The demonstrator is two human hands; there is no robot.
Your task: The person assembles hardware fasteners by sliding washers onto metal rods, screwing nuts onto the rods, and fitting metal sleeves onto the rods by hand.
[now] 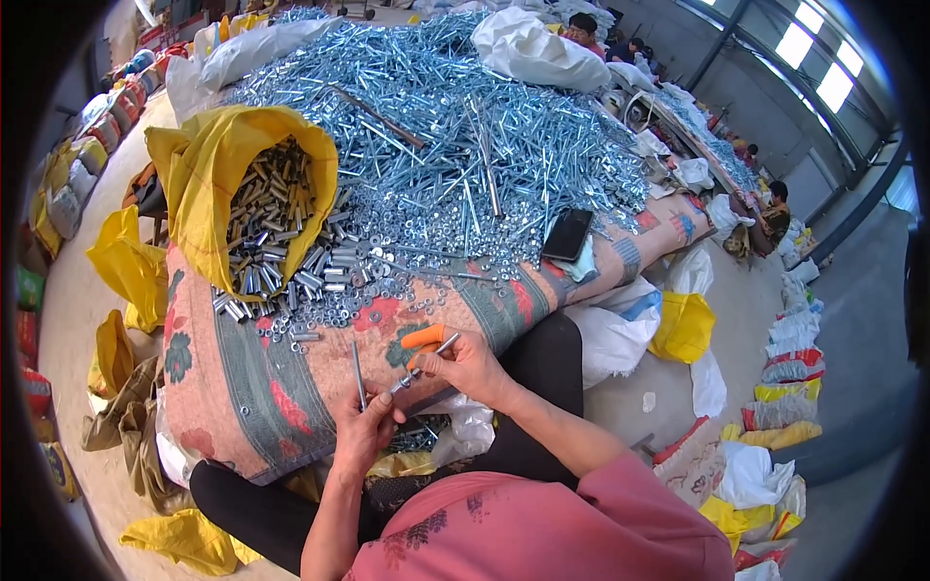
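Observation:
In front of my lap, both hands meet at a slanting metal bolt [404, 381] with small ring-like parts on its lower end. My right hand [468, 366] is closed round the upper part of it; orange covers sit on some of its fingers. The lower end is pinched by my left hand [366, 426]. A second thin metal rod [357, 372] sticks up from the left fingers. Beyond my hands, loose nuts and washers [387, 281] lie on the patterned cloth [262, 387]. A yellow sack [199, 184] lies on its side, with short metal sleeves [266, 208] spilling from its mouth.
A large heap of long bluish bolts [407, 97] covers the far part of the table. A black phone [568, 234] lies at the heap's right edge. White and yellow bags [683, 326] stand at the right. Other people [775, 208] sit farther back at the right.

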